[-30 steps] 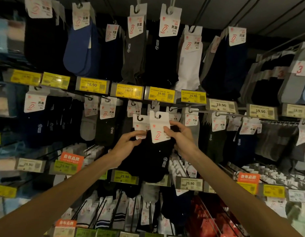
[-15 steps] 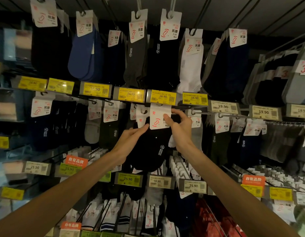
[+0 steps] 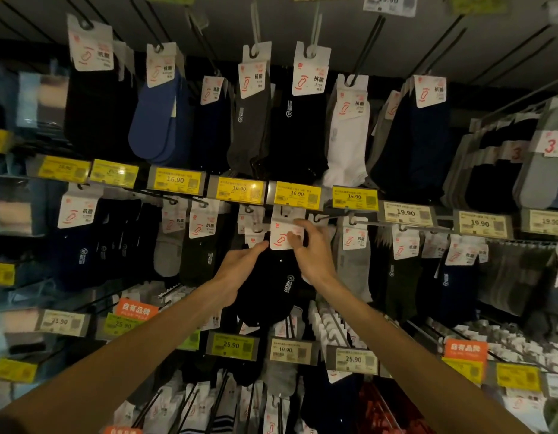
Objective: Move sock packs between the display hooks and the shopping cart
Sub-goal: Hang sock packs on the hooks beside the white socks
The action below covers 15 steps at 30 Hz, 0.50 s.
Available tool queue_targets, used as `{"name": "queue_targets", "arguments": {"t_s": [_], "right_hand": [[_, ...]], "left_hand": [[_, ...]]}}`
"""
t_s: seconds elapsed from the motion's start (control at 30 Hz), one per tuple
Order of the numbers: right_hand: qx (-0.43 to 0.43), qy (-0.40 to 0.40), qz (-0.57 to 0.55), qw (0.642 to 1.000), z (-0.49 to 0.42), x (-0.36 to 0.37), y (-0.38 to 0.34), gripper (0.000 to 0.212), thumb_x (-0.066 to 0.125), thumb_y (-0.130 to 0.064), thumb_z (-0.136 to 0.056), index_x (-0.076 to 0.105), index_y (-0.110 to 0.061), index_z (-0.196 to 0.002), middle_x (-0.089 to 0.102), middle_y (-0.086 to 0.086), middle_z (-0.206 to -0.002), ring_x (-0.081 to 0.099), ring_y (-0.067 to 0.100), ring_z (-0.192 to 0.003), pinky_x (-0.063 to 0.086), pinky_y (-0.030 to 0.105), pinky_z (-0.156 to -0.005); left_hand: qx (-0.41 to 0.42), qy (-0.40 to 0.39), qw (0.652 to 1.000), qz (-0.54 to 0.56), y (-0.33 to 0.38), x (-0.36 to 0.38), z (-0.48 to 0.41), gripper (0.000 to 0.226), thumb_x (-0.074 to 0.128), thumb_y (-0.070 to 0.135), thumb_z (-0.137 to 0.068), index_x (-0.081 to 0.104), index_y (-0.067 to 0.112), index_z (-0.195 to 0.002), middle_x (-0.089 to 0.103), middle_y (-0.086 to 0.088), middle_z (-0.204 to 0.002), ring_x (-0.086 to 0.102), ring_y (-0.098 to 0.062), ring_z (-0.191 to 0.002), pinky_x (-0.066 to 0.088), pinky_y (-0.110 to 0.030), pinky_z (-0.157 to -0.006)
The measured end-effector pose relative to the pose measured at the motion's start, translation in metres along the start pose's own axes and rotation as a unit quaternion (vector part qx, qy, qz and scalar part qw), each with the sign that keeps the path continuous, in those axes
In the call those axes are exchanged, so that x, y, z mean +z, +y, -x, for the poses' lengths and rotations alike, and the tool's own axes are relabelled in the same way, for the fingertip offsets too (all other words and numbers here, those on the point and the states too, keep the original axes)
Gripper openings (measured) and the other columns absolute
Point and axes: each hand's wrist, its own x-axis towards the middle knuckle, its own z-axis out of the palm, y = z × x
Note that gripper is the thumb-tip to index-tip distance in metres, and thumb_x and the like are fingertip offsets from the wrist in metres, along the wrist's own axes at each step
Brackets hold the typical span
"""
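- Head view showed the right hand (image 3: 313, 255) pinching the white header card (image 3: 280, 234) of a black sock pack (image 3: 271, 289), thumb on the card's face.
- Left hand (image 3: 240, 270) lay flat-fingered against the pack's left side, fingertips at the card's lower corner, gripping nothing.
- Card's top edge sat right at the lower edge of a yellow price tag (image 3: 298, 194), leaving no room above.
- A bare display hook (image 3: 332, 217) poked out just right of the card.
- An olive pack (image 3: 202, 255) crowded the left side and a grey pack (image 3: 352, 264) the right; the only free way was outward, toward the camera.
- A second earlier the card hung a little below the tag; since then the pack had been lifted up to it.
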Motion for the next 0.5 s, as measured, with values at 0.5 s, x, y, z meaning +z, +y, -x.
{"name": "queue_targets", "arguments": {"t_s": [0.5], "right_hand": [[-0.065,-0.018,0.211,0.975,-0.015,0.02,0.04,0.057,0.059,-0.034,-0.093,0.035,-0.022,-0.144,0.007,0.014,-0.149,0.01,0.031,-0.139,0.025,0.035,-0.113]], "left_hand": [[0.164,0.171,0.937,-0.258,-0.04,-0.026,-0.047,0.019,0.078,0.041,-0.079,0.073,0.033,-0.096,0.05,-0.016,-0.142,0.028,-0.027,-0.144,0.039,-0.038,-0.106]]}}
